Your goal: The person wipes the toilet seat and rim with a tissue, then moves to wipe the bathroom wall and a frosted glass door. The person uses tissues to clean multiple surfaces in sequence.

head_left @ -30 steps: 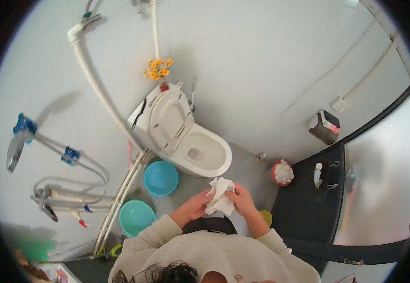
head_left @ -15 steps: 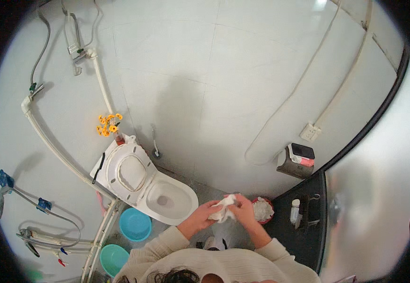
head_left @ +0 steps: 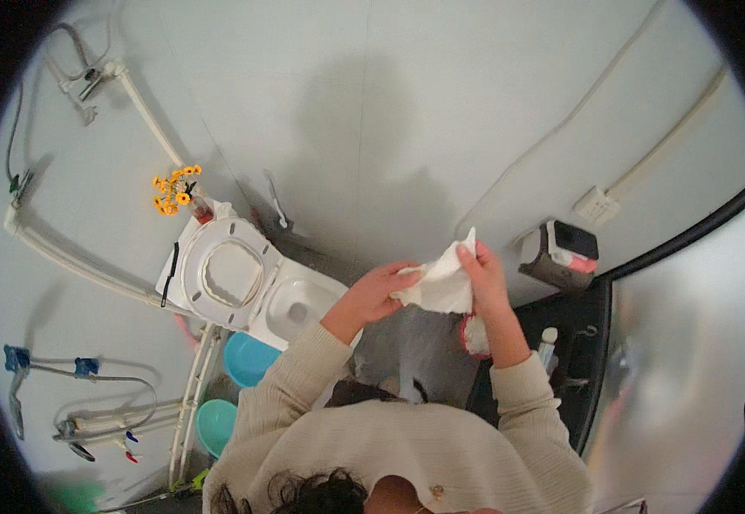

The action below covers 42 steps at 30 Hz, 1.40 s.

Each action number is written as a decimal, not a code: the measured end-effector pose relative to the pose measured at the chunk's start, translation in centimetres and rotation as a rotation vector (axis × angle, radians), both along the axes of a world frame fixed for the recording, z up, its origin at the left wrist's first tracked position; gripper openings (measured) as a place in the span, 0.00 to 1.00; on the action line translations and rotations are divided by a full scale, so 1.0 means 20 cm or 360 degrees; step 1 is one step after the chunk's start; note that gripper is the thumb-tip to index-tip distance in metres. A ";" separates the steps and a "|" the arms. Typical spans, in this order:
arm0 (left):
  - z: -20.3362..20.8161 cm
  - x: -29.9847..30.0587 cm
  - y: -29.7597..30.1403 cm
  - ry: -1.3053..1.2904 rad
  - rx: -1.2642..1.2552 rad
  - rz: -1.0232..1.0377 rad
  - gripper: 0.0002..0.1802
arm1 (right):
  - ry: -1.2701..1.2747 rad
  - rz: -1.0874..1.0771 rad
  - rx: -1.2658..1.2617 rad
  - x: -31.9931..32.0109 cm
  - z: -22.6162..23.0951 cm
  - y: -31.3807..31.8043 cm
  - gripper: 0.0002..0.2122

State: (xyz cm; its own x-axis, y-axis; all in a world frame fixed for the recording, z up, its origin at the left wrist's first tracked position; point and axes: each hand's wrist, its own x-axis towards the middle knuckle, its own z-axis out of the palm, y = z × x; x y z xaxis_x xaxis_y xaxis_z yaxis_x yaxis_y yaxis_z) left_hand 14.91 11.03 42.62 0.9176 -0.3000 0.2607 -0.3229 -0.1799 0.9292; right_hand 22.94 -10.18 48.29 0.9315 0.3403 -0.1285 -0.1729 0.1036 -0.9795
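Left hand [head_left: 381, 291] and right hand [head_left: 485, 281] apparently spread a thin white tissue-like sheet [head_left: 441, 288].
Fingers pinch its opposite sides, at three o'clock from the glossy white toilet [head_left: 263, 301]; folding would call for keeping both pinches.

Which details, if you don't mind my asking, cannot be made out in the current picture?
All in the head view:
- The underside of the white sheet held by the left hand and right hand: turned away from the camera.
- The right side of the red bin: hidden by the right forearm.
- Part of the toilet front: covered by the left forearm.
- Shapes at the hazy panel: too blurred to name.
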 end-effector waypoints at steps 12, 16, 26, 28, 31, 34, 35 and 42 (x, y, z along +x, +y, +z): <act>-0.60 -0.12 0.31 0.1273 -0.1538 0.0638 0.27 | -0.0287 0.0220 -0.1147 0.04 -0.87 -0.14 0.15; -0.98 -0.56 0.18 0.1708 -0.1245 0.0968 0.30 | -0.0066 0.0476 -0.1385 -0.27 -1.69 -0.35 0.14; -1.63 -1.09 -0.26 0.2564 -0.1085 0.0891 0.25 | 0.0473 0.0958 -0.1763 -0.98 -3.14 -0.53 0.16; -1.74 -1.13 -0.25 0.2679 -0.1009 0.1005 0.24 | 0.0424 0.0995 -0.1786 -1.02 -3.40 -0.42 0.16; -1.88 -1.17 -0.16 0.2778 -0.1153 0.1144 0.24 | 0.0017 0.1322 -0.1842 -1.02 -3.82 -0.19 0.18; -1.97 -1.20 -0.01 0.2385 -0.0019 0.0506 0.23 | 0.0401 0.1137 -0.1563 -1.04 -4.21 0.06 0.19; -2.00 -1.20 0.02 0.2359 0.0175 0.0385 0.23 | 0.0415 0.1106 -0.1538 -1.06 -4.33 0.17 0.19; -2.07 -1.16 0.11 0.2637 -0.0077 0.0782 0.26 | 0.0601 0.0737 -0.1703 -1.24 -4.66 0.37 0.13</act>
